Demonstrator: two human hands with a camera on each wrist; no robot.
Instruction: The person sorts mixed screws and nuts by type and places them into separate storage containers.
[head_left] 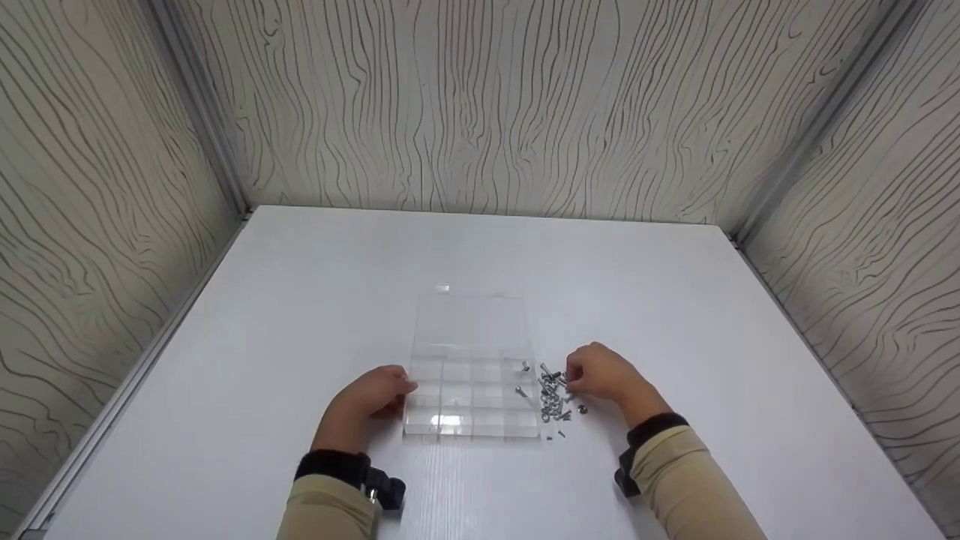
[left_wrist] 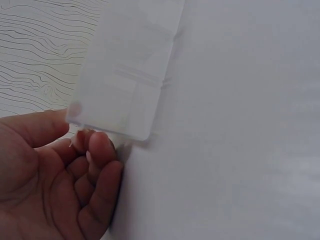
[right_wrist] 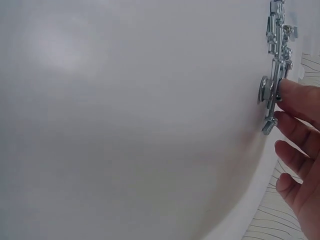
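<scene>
A clear plastic compartment box [head_left: 472,420] lies on the white table [head_left: 300,315], its clear lid [head_left: 469,319] laid open behind it. My left hand [head_left: 375,394] holds the box's left edge; in the left wrist view my thumb and curled fingers [left_wrist: 97,150] pinch the box [left_wrist: 125,85] at its near corner. A pile of small metal screws [head_left: 553,394] lies just right of the box, and two screws [head_left: 520,390] sit in its right-hand compartments. My right hand [head_left: 596,373] hovers over the pile. In the right wrist view its index fingertip [right_wrist: 292,92] touches the screws [right_wrist: 277,45] beside a washer [right_wrist: 262,90]; the thumb is hidden.
Wood-grain panels [head_left: 480,105] wall the table on the left, back and right. Both wrists wear dark straps [head_left: 334,465] over beige sleeves. A few stray screws [head_left: 561,433] lie toward the front of the pile.
</scene>
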